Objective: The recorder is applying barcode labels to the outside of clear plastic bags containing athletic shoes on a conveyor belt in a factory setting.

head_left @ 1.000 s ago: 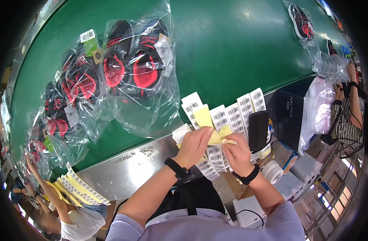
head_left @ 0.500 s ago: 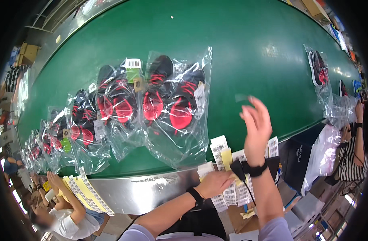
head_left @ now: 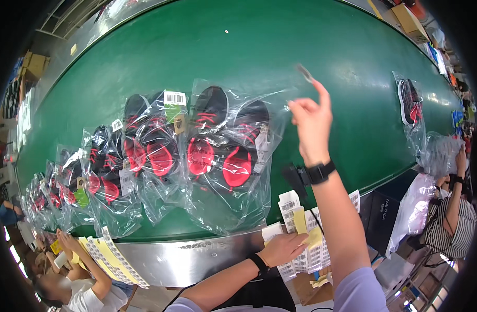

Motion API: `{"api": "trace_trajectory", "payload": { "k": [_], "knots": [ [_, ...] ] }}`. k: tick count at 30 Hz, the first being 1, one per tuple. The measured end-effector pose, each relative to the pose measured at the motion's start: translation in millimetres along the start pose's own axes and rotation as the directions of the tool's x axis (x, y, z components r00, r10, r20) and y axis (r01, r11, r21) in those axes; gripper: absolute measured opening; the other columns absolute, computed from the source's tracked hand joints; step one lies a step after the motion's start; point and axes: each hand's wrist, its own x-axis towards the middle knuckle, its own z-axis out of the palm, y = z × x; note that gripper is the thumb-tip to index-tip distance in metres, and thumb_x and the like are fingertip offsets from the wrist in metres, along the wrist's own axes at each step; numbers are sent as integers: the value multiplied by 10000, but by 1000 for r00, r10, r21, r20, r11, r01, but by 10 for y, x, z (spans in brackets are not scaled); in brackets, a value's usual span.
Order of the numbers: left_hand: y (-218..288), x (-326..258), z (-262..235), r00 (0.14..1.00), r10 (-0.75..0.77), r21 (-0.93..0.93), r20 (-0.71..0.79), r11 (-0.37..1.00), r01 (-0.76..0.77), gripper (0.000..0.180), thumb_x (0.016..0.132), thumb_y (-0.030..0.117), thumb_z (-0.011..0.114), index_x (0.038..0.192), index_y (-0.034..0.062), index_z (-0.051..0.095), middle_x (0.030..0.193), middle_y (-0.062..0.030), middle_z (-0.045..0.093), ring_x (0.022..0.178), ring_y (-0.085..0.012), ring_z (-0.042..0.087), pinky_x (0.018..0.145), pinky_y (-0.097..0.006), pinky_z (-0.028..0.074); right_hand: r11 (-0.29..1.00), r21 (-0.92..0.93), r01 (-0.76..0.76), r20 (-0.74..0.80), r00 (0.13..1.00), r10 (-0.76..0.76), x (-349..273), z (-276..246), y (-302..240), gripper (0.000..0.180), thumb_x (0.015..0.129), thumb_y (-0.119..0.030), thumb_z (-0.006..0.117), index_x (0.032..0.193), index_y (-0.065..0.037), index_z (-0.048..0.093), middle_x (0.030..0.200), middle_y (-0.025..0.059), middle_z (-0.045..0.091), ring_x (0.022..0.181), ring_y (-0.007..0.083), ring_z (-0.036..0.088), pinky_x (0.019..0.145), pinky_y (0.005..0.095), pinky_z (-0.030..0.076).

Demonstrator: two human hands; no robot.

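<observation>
On the green belt, a clear plastic bag [head_left: 233, 210] holds a pair of black shoes [head_left: 211, 106] with red laces and red insoles. My right hand [head_left: 315, 122] is at the bag's upper right edge. Its thumb and bent fingers are pinched there, apparently on the plastic, while the index finger stretches out with a small, blurred clear sticker [head_left: 304, 73] at its tip. Near the belt's front edge, my left hand [head_left: 286, 249] is closed on sheets of barcode labels [head_left: 315, 250], with yellowish backing strips among them. A small black device is at my right wrist, with a cord hanging down.
More bagged shoes [head_left: 157, 151] run in a row to the left. Another bagged pair [head_left: 409, 101] lies far right. A metal edge [head_left: 196, 255] borders the belt. One person [head_left: 85, 296] is at lower left beside label sheets; another in stripes [head_left: 449, 229] stands right, near a dark box [head_left: 381, 210].
My right hand has moved up and left to the bag's edge, and its index finger has straightened. The bag's upper right corner has shifted toward it. My left hand stays on the labels.
</observation>
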Motion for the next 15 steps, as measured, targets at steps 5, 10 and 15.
{"api": "trace_trajectory", "payload": {
  "k": [5, 10, 15],
  "knots": [
    [-16, 10, 4, 998, 67, 20, -4, 998, -66, 321, 918, 211, 645, 1149, -7, 602, 776, -141, 619, 711, -322, 637, 655, -428, 518, 979, 94, -184, -76, 979, 191, -735, -341, 432, 702, 887, 51, 649, 1493, -23, 303, 823, 37, 623, 657, 84, 538, 595, 212, 433],
    [-31, 48, 48, 998, 67, 29, 19, 997, -67, 331, 895, 190, 651, 1157, -9, 611, 762, -137, 609, 699, -326, 627, 653, -433, 517, 977, 123, -176, -186, 962, 197, -722, -387, 339, 613, 888, 17, 689, 1426, -6, 397, 862, 38, 637, 728, 91, 570, 651, 235, 468],
    [-48, 70, 55, 998, 57, 31, 26, 998, -58, 332, 897, 181, 647, 1174, 1, 614, 759, -129, 600, 687, -321, 622, 638, -435, 517, 993, 116, 7, -273, 962, 25, -551, -454, 32, 138, 888, -11, 711, 1001, 17, 637, 1082, 67, 631, 851, 85, 583, 759, 244, 480]
  ]
}}
